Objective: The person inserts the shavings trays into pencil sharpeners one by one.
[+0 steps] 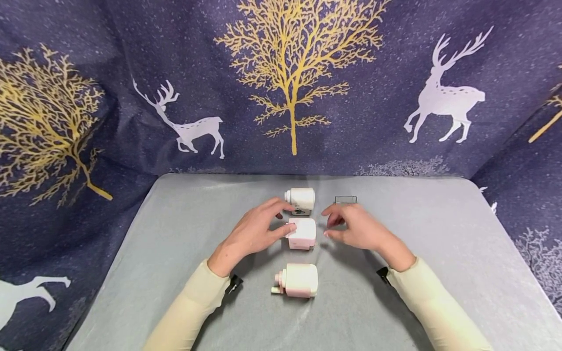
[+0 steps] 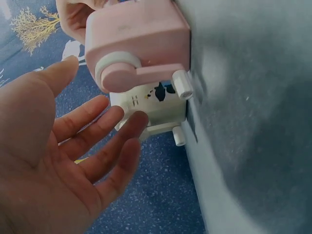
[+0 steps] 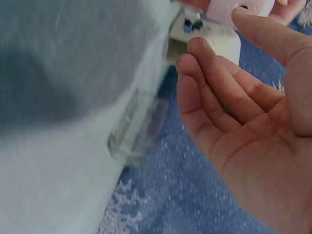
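Three crank pencil sharpeners stand in a line on the grey table. The far one is a white sharpener (image 1: 302, 199) with dark printed figures; an opening shows in its body (image 3: 176, 48) in the right wrist view. My left hand (image 1: 259, 226) is beside the middle pink sharpener (image 1: 303, 236), its thumb overlapping that one in the head view, fingers spread and relaxed. In the left wrist view the palm (image 2: 58, 161) holds nothing. My right hand (image 1: 357, 226) hovers on the other side, fingers loosely bent around nothing. Nearest me stands a pale pink sharpener (image 1: 300, 281), crank facing left.
A clear plastic drawer (image 3: 136, 126) lies on the table beyond my right hand, partly hidden by it in the head view. The grey tabletop (image 1: 175, 234) ends at a dark blue cloth (image 1: 364, 141) printed with deer and trees.
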A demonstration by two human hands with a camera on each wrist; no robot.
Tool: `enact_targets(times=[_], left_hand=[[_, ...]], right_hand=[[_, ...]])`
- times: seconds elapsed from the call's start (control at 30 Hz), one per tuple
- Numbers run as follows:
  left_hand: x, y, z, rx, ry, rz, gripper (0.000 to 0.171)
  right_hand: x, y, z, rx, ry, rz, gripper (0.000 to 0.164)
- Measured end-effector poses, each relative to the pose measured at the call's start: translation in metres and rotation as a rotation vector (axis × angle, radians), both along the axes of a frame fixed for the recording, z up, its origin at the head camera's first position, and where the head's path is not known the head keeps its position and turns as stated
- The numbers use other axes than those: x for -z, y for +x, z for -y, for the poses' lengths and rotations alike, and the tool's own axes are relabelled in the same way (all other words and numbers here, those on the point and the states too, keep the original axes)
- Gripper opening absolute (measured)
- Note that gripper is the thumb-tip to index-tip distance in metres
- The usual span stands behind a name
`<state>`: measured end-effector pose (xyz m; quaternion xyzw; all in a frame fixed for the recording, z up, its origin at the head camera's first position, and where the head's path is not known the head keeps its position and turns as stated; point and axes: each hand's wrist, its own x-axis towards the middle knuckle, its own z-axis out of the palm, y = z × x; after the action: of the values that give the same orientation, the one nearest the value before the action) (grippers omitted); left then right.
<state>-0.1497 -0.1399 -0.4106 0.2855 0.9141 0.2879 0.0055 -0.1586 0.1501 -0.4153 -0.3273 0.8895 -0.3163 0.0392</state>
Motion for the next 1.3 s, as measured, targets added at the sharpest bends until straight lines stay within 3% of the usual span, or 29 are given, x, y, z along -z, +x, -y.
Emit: enact_targets(times=[0.57,0.73,0.97,1.3], left_hand=[[-0.009,-0.021,0.003,-0.053,0.018,-0.054,0.047],[-0.008,-0.028,0.004,-0.069,0.023,-0.057,0.048],[-0.006,-0.036,0.004,-0.088,0.032,-0.029,0.047],[-0.003,-0.047,0.002,-0.060,0.026,-0.023,0.052]], right_hand=[[-0.019,-0.013,-0.038,0.177,0.004,0.003,0.043],[-0.022,-0.018,-0.047,0.225,0.006,-0.044,0.046],[-0.020,-0.022,-0.057,0.300,0.073,-0.058,0.061],[-0.011,-0.030,-0.061,0.304,0.117,-0.027,0.066]])
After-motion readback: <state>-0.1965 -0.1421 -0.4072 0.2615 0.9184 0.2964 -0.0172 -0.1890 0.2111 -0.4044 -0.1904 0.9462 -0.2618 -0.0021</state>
